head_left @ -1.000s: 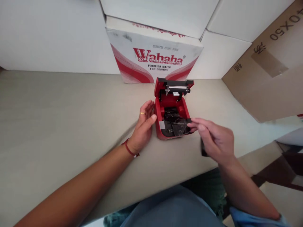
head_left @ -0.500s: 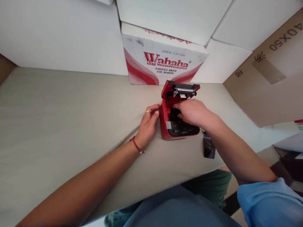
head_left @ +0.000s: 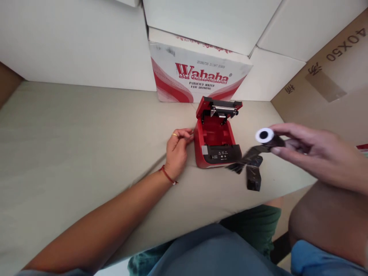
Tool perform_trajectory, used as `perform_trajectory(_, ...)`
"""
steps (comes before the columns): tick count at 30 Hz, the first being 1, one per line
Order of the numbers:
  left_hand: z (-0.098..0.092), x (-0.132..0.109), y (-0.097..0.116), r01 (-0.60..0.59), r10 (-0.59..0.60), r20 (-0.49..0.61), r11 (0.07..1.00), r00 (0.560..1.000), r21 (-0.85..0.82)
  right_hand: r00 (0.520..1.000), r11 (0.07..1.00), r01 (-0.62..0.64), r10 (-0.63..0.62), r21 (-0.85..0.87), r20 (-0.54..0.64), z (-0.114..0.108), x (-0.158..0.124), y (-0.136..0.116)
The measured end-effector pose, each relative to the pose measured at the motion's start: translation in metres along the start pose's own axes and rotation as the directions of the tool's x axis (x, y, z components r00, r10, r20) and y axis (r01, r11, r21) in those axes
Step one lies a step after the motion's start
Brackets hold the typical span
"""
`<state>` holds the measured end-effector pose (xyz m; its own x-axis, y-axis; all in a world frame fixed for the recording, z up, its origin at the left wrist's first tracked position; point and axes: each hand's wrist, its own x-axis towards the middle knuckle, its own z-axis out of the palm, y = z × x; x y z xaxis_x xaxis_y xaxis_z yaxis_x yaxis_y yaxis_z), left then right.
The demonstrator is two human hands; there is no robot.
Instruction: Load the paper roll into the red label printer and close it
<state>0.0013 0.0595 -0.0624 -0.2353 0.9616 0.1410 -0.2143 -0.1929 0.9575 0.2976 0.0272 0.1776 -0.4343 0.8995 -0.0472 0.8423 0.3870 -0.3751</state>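
Observation:
A small red printer (head_left: 217, 132) stands on the covered table with its lid (head_left: 220, 109) raised, and its red inner bay shows bare. My left hand (head_left: 177, 153) lies at the printer's left side, fingers loosely bent and fingertips against or very close to the wall. To the printer's right, my right hand (head_left: 304, 149) grips a roll (head_left: 264, 135) with a white ring end and dark centre, held between thumb and fingers. A shiny black strip (head_left: 250, 154) trails from it, its blurred end near the printer's front right corner. Below lies a black folded piece (head_left: 253, 178) on the table.
A Wahaha water carton (head_left: 201, 76) stands right behind the printer, against white boxes (head_left: 198, 19). A brown cardboard box (head_left: 330, 84) bounds the right side. The table's front edge runs just ahead of my body.
My right hand has come out of the printer's bay and moved right, bringing the roll and its trailing black strip with it. My left hand has shifted slightly.

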Motion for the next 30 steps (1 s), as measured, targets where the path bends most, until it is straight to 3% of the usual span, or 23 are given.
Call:
perform_trajectory(3, -0.002, -0.006, 0.009, 0.033, -0.032, -0.048, 0.999, 0.998, 0.024, 0.995, 0.994, -0.071, 0.064, 0.085, 0.082, 0.010, -0.007, 0.042)
perform_trajectory(6, -0.004, -0.009, 0.016, 0.057, -0.058, -0.001, 0.996, 0.998, 0.062, 0.968, 0.993, -0.106, 0.092, 0.052, 0.232, 0.058, 0.005, 0.058)
perform_trajectory(9, -0.004, -0.008, 0.017, 0.081, -0.081, 0.001, 0.994, 0.997, 0.079, 0.979, 0.998, -0.056, 0.049, 0.031, 0.200, 0.092, 0.008, 0.061)
perform_trajectory(11, -0.004, -0.006, 0.016, 0.098, -0.098, -0.004, 0.992, 0.995, 0.085, 0.993, 0.997, -0.060, 0.056, 0.040, 0.105, 0.095, 0.001, 0.070)
perform_trajectory(14, -0.004, -0.005, 0.015, 0.117, -0.117, -0.010, 0.989, 0.993, 0.089, 0.976, 0.976, -0.218, 0.218, 0.007, -0.011, 0.089, -0.011, 0.093)
perform_trajectory(16, -0.004, -0.004, 0.014, 0.123, -0.123, -0.007, 0.988, 0.992, 0.091, 0.962, 0.962, -0.272, 0.272, -0.003, 0.014, 0.093, -0.013, 0.108)
perform_trajectory(20, -0.004, -0.004, 0.015, 0.121, -0.122, 0.003, 0.987, 0.993, 0.102, 0.965, 0.967, -0.253, 0.252, 0.007, 0.075, 0.109, -0.011, 0.116)
perform_trajectory(23, -0.003, -0.004, 0.015, 0.114, -0.115, 0.003, 0.986, 0.993, 0.119, 0.960, 0.969, -0.245, 0.241, 0.013, 0.139, 0.081, -0.025, 0.106)
perform_trajectory(27, -0.003, -0.004, 0.016, 0.088, -0.092, 0.015, 0.984, 0.996, 0.155, 0.917, 0.972, -0.221, 0.179, 0.079, 0.356, -0.007, -0.044, 0.070)
perform_trajectory(29, -0.002, -0.005, 0.017, 0.070, -0.073, 0.012, 0.983, 0.997, 0.169, 0.920, 0.980, -0.170, 0.122, 0.100, 0.373, -0.035, -0.036, 0.043)
perform_trajectory(30, -0.002, -0.006, 0.018, 0.044, -0.045, 0.002, 0.983, 0.999, 0.180, 0.933, 0.986, -0.101, 0.049, 0.130, 0.357, -0.039, -0.026, 0.029)
